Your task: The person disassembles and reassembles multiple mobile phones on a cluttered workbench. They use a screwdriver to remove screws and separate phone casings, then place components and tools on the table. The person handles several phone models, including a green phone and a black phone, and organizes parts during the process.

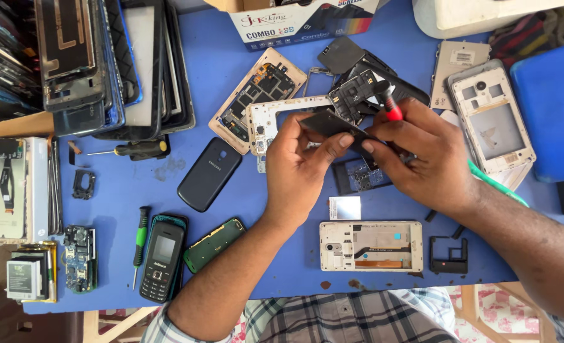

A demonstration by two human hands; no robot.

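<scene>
Black flat phone part point(332, 124) pinched between both hands, right hand point(421, 155) also gripping red-handled screwdriver point(391, 109), left hand point(301, 165), white phone frame point(371, 246) below.

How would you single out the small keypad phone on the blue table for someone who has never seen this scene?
Start at the blue table and go to its near-left edge. Between the green-handled screwdriver and the green circuit board lies the black keypad phone. It alone is an assembled handset with screen and buttons.
</scene>
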